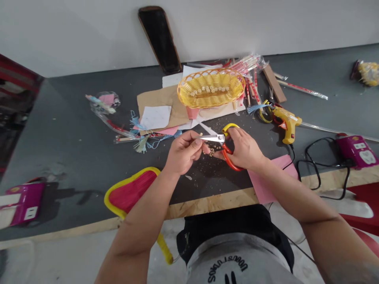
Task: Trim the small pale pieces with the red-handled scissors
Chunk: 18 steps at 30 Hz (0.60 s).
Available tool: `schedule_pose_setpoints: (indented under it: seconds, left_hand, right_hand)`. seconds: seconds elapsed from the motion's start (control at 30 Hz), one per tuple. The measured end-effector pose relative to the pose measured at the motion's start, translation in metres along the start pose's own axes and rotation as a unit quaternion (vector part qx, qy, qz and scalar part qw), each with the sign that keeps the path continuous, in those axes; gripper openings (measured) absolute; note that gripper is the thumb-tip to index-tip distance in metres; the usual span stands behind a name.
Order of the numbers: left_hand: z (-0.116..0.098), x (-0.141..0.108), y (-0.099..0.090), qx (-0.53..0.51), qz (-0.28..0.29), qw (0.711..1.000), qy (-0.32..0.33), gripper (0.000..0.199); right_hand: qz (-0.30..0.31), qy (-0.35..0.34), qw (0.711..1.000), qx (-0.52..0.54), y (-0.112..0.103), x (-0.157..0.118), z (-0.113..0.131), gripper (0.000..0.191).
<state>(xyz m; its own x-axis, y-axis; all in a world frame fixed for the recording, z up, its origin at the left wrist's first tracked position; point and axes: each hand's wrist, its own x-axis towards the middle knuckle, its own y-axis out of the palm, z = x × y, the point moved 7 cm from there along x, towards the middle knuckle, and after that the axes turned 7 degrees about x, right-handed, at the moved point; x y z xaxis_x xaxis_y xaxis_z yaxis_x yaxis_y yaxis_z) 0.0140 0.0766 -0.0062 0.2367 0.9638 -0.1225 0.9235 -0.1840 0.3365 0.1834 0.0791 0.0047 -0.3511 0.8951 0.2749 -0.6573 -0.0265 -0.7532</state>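
Observation:
My right hand grips scissors with one yellow and one red handle, and their blades are spread apart, pointing left. Close to the blades, my left hand is closed in a pinch on a small pale piece, too small to name. Beneath both hands, small tan bits and crumbs lie scattered on the dark tabletop. Beyond them stands a yellow woven basket with a cluster of small beige pieces inside.
A yellow glue gun with a black cord lies to the right, near a purple box. A red fan shape with yellow edging rests under my left forearm. Pink paper overhangs the front edge. A black phone-like slab leans on the wall.

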Motion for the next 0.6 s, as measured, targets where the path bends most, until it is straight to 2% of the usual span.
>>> schedule_pose_setpoints:
  seconds: [0.13, 0.3, 0.6]
  left_hand:
    - [0.0, 0.001, -0.004, 0.001, -0.019, 1.0, -0.006, 0.032]
    - [0.005, 0.002, -0.005, 0.015, -0.024, 1.0, -0.004, 0.034]
    - [0.012, 0.0, -0.007, 0.15, -0.007, 0.988, 0.038, 0.03]
  right_hand:
    - [-0.005, 0.03, 0.999, 0.042, -0.004, 0.002, -0.011, 0.056]
    - [0.022, 0.022, 0.999, 0.021, 0.003, -0.001, -0.003, 0.057]
    - [0.056, 0.021, 0.998, -0.022, 0.01, -0.003, 0.005, 0.064]
